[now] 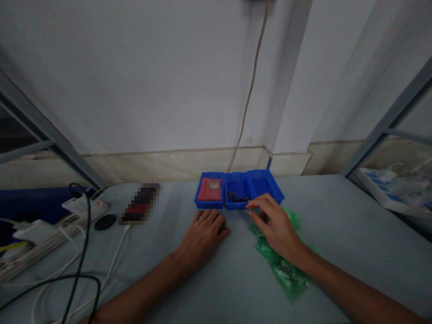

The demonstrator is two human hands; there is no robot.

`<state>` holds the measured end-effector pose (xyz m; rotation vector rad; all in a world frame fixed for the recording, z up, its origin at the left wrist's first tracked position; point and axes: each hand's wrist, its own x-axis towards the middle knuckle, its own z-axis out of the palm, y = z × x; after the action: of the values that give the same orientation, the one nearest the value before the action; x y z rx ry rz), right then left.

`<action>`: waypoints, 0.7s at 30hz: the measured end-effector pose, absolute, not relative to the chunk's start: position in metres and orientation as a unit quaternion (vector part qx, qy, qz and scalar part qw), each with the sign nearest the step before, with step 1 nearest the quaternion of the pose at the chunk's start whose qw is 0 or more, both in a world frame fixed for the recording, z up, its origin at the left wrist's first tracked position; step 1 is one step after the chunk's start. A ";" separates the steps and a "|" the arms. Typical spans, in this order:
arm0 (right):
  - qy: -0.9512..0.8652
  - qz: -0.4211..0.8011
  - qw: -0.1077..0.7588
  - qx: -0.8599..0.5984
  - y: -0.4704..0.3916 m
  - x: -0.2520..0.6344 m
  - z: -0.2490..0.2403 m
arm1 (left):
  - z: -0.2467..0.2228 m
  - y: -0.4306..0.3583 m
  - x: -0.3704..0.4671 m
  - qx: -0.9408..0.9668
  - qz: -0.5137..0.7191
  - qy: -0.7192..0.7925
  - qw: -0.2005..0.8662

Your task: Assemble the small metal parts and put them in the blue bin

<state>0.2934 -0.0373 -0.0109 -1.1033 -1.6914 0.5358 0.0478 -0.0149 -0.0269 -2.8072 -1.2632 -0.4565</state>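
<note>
My left hand (205, 234) rests on the table just in front of the blue bins, fingers curled down. Between its thumb and index finger shows a bit of something small and dark, mostly hidden. At the front edge of the middle blue bin (237, 180), my right hand (275, 225) pinches with thumb and index finger; what sits at the fingertips is too small to name. Several dark screw-like pieces (236, 198) lie in that bin. Under my right hand and wrist spreads a green plastic bag (293, 288), with small metallic pieces showing through it.
The left blue bin (199, 198) holds red plastic packets (209, 191); the right blue bin (265, 180) adjoins the middle one. Leftward are a phone-like object (140, 204), blurred out, a round black disc (105, 222), cables and a power strip (43, 247). A wall stands behind.
</note>
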 end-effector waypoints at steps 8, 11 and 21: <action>-0.603 0.353 0.533 -0.477 -0.030 0.293 -0.010 | -0.023 -0.017 0.048 -0.901 -0.133 -0.413 0.000; -0.548 0.454 0.527 -0.464 -0.028 0.293 -0.011 | -0.023 -0.017 0.049 -0.900 -0.125 -0.418 -0.001; -0.385 0.643 0.522 -0.408 -0.025 0.293 -0.013 | -0.022 -0.018 0.048 -0.902 -0.132 -0.412 0.001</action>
<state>0.2931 -0.0253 -0.0133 -0.9763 -0.9225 1.5394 0.0478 -0.0178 -0.0220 -2.8310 -1.2926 -0.4138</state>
